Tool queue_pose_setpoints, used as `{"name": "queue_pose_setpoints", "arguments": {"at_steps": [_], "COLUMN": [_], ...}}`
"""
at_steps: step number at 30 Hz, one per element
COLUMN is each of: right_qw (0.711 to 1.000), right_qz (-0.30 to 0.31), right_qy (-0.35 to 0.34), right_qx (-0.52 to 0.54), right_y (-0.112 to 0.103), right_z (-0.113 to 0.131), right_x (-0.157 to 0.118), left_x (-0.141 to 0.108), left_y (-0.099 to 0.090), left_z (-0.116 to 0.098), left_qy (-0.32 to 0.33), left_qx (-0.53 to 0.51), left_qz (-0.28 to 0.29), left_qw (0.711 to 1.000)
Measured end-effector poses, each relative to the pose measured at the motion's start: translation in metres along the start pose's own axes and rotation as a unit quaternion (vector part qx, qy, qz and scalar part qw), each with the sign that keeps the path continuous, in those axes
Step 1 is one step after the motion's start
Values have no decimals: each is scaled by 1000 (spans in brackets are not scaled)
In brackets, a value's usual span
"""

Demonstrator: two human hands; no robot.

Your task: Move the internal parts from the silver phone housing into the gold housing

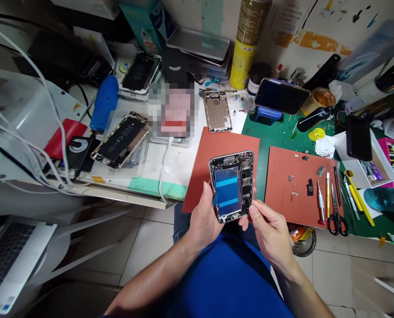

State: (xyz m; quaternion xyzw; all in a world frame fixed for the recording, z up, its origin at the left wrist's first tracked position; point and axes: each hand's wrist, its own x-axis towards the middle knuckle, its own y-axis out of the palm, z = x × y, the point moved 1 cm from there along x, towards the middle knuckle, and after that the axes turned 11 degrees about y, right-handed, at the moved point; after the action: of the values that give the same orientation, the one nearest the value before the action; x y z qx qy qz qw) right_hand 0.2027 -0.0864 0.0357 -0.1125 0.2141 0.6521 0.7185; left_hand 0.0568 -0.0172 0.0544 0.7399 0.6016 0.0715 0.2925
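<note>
Blue sheet with two lighter bands (228,187) lies inside the opened phone (246,174), held tilted above the left mat (197,176). Left hand (201,216): thumb and fingers clamped round its edge. Right hand (271,227): thumb and forefinger together at lower right corner; cannot tell if they pinch anything. Status, judged: opening done, board seated; screen unfitted, small parts (309,187) loose on right mat (283,194).

Pale wall w/ orange tape scraps (318,41) behind green-matted worktable (261,137), beige tile floor (155,229) below, grey-silver open laptop (24,260) at L.
</note>
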Motion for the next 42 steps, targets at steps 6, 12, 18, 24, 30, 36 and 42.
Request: {"name": "queue_pose_setpoints", "arguments": {"at_steps": [6,12,18,24,30,36,42], "right_qw": [1000,1000,970,951,948,944,945], "right_qz": [-4,3,-196,-102,-59,-48,-35], "right_qy": [-4,7,-82,-172,-189,-194,-183], "right_qx": [-2,5,-121,-236,-249,-263,-269], "right_y": [-2,0,1,17,22,21,19], "right_z": [-3,-1,7,21,18,20,20], "right_x": [-4,-8,-31,-38,-29,-30,-27], "left_x": [-6,-4,8,7,4,3,2], "left_y": [1,7,5,8,10,9,8], "left_z": [1,-2,1,2,5,7,8], "left_qy": [-11,-49,-75,-82,-84,-87,-95], "left_qx": [-67,-169,-246,-249,-218,-213,-202], "left_qz": [34,72,-20,-61,-62,-65,-47], "left_qw": [997,982,966,963,970,971,974]}}
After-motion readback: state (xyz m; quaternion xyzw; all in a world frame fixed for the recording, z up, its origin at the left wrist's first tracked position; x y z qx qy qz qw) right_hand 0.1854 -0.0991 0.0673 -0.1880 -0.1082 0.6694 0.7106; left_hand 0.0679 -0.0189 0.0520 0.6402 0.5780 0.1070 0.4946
